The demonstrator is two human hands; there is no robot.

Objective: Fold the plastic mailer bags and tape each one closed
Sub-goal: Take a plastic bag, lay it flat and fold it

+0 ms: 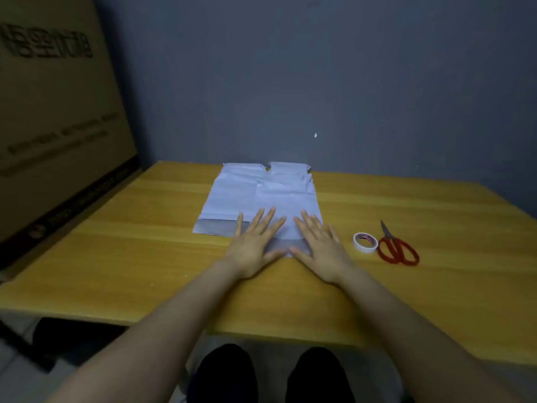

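With your left hand (252,246) and right hand (319,245) laid flat, fingers (263,221) spread, on the near end of the mailer bags (261,196) mid-tabletop (130,245), you appear poised to fold, after which the tape roll (365,242) and scissors (396,248) to your right come next.

White mailer bags (238,193) flat, overlapping, tape roll (366,249) lying right

mailer bags (261,193): thin white plastic, creased, greyer strip at near edge
table (406,286): yellow wood-grain, smooth, slight sheen
scissors (397,248): metal blades, red glossy handles
tape roll (365,242): white
box (52,126): matt brown cardboard
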